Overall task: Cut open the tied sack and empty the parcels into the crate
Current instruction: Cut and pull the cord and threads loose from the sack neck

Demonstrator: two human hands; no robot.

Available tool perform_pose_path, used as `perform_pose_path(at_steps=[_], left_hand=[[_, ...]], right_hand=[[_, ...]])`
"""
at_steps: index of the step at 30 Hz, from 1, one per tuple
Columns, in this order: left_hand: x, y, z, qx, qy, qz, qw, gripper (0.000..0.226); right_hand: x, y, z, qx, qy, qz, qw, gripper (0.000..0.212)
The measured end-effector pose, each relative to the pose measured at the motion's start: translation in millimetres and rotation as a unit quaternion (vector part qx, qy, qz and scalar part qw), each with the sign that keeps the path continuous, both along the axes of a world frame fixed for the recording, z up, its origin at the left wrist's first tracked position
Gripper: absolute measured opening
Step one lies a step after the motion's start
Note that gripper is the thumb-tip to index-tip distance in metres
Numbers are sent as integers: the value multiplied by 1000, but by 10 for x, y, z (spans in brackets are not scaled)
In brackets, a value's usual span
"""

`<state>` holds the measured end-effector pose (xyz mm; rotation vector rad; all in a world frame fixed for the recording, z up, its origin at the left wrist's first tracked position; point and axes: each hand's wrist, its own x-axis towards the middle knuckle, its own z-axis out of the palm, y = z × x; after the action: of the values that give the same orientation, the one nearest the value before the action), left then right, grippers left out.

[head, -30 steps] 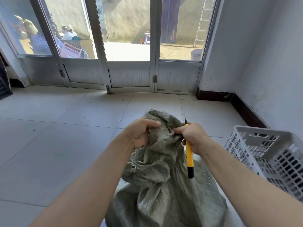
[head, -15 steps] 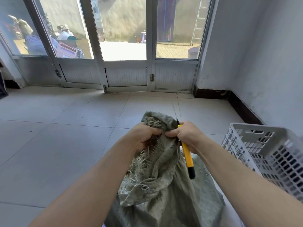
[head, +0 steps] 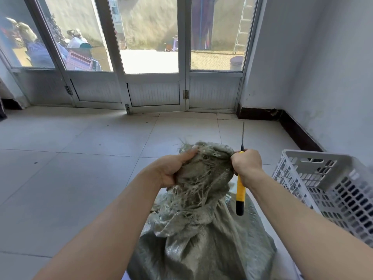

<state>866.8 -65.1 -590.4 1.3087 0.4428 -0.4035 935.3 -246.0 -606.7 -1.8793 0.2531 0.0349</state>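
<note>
Grip: left hand [head: 173, 168] bunches the frayed mouth of the sack [head: 201, 239], fingers curled into the cloth and thumb lying along its top edge. Right hand [head: 247, 164], just beside it across the gathered mouth, is closed in a fist round the knife [head: 240, 190] and touches the sack's rim; whether it also pinches the cloth cannot be told. Yellow handle hangs below the fist and ends in a black butt; the thin blade [head: 243, 136] stands upright above the fist, clear of the cloth. Loose woven strands trail from the mouth between the two hands. Below the grip and nearer the viewer, the grey-green sack body stands creased on the floor [head: 70, 168], between the two bare forearms. Right of the grip, near the right forearm, sits a white crate [head: 333, 178], a slotted side facing the sack. Beyond the grip lie pale floor tiles, then glazed doors [head: 153, 93] with white lower panels. Far right stands a wall [head: 323, 77] with dark skirting [head: 298, 134]; a ladder [head: 242, 23] shows through the glass.
</note>
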Motion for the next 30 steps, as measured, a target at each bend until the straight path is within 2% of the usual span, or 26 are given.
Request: perform_pose_path(at_steps=[3,5,6,8,10,12,14,17,23,27,30], left_hand=[[29,-24,71,-46,-76,30,996,9],[84,-61,101,-33,-92,58,994,11],[114,-67,124,-11,-93,73,993,12],[168,5,205,42,-95,120,987,18],[163,138,338,71,-97,142,983,24],[97,209,558,103,-69,71,990,33],[58,241,750,168,-18,7,986,38],[104,303,1030,259,-9,58,964,20],[43,436,1751,360,11,168,918,3],[-66,330,2553,426,48,127,895,15],[-67,217,3164,407,70,94,906,16]], right_hand=[[-133,51,157,111,18,66,992,15],[-220,124,256,106,41,144,983,22],[-214,145,264,80,44,161,983,19],[-87,134,224,12,42,111,993,12],[30,56,256,-7,34,20,999,7],[89,-22,436,-20,17,-31,999,18],[134,-68,676,-73,13,-32,997,11],[89,-47,1141,-137,22,-9,990,5],[-27,-168,1942,-148,87,-7,985,4],[-102,-210,2579,-164,91,1,982,8],[-129,-215,2997,-113,107,10,988,10]])
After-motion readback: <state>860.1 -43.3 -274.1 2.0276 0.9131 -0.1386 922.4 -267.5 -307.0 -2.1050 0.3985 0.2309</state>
